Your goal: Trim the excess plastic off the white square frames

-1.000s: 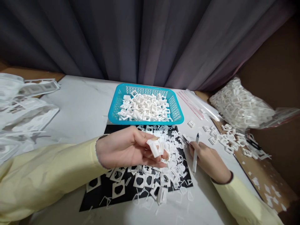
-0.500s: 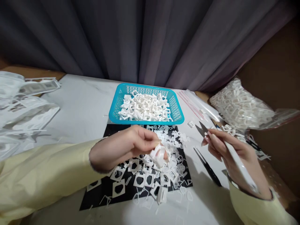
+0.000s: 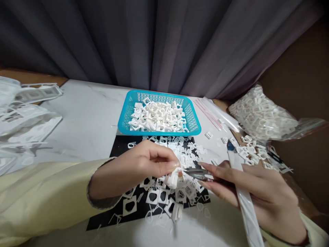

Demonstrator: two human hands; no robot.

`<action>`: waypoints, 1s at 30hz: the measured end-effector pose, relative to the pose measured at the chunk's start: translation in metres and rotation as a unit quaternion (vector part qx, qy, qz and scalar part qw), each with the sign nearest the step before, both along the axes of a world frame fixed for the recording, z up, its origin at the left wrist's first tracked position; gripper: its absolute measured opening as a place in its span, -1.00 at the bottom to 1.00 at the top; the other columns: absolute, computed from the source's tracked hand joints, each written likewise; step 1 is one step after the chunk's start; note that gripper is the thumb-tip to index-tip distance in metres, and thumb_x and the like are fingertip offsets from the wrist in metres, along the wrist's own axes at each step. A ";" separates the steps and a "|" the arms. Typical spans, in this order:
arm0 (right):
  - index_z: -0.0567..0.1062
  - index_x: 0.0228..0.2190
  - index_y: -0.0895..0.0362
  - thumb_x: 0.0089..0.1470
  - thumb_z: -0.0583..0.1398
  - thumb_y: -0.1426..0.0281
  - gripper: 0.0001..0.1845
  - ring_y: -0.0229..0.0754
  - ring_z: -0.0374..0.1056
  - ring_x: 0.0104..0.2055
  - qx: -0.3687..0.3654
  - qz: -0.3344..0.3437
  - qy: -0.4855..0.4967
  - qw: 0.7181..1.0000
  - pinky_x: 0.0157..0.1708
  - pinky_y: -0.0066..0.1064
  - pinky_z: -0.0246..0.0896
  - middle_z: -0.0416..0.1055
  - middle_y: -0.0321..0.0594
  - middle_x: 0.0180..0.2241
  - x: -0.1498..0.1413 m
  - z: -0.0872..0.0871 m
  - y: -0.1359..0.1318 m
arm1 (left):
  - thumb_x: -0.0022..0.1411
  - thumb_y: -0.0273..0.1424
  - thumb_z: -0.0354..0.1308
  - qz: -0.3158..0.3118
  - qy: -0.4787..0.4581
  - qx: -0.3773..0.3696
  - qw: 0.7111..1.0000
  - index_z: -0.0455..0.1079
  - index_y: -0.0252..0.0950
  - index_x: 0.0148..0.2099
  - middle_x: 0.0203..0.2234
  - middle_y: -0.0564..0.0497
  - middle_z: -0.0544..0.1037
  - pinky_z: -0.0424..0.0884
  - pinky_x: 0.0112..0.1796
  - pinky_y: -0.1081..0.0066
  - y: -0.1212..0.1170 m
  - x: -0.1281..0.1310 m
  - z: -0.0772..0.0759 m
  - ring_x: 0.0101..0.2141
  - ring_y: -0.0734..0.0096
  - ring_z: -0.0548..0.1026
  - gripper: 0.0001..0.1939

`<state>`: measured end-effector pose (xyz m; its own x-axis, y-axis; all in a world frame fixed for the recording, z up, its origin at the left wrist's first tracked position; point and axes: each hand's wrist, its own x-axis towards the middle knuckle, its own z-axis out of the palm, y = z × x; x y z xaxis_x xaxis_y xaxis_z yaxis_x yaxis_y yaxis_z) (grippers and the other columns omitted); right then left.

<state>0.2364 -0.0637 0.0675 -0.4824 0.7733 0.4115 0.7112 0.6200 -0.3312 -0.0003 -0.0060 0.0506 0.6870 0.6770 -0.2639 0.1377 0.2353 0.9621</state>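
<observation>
My left hand [image 3: 138, 168] is closed in a pinch on a small white plastic part [image 3: 172, 179] above the black mat [image 3: 120, 212]. My right hand [image 3: 246, 188] grips small snips [image 3: 197, 173] whose blades meet the part, and a long white craft knife [image 3: 243, 195] lies across the same hand. Loose white plastic frames and trimmings [image 3: 164, 197] are scattered on the mat under both hands. A turquoise basket [image 3: 123, 118] with several white parts stands just behind the mat.
A clear bag full of white parts [image 3: 259, 116] lies at the right, with loose parts [image 3: 250, 149] spilled beside it. Empty clear bags [image 3: 216, 115] lie behind them. White plastic sheets [image 3: 23, 113] are piled at the left. A dark curtain hangs behind the white table [image 3: 87, 116].
My right hand lifted the snips and knife from the table and brought them left to the part. My left hand lowered the part slightly toward the mat.
</observation>
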 end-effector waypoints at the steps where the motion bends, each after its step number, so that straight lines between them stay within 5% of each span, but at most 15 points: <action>1: 0.46 -0.11 0.04 0.01 0.26 0.38 -0.65 -0.38 0.25 -0.67 0.003 0.002 -0.011 1.000 -0.68 -0.50 0.16 0.49 -0.32 -0.48 -0.001 0.000 0.000 | 0.13 -0.38 0.08 0.001 -0.001 -0.006 1.000 0.39 -0.33 -0.47 -0.42 0.05 0.45 0.20 -0.42 0.55 -0.001 0.000 0.001 -0.45 0.54 0.29 -0.82; 30: 0.44 -0.07 0.12 0.11 0.17 0.37 -0.69 -0.28 0.38 -0.60 0.035 0.023 -0.076 0.996 -0.61 -0.43 0.30 0.49 -0.26 -0.52 -0.005 0.007 0.000 | 0.14 -0.38 -0.01 -0.020 0.030 0.007 0.999 0.24 -0.32 -0.53 -0.41 0.04 0.35 0.06 -0.46 0.43 -0.007 0.002 0.001 -0.46 0.48 0.18 -0.78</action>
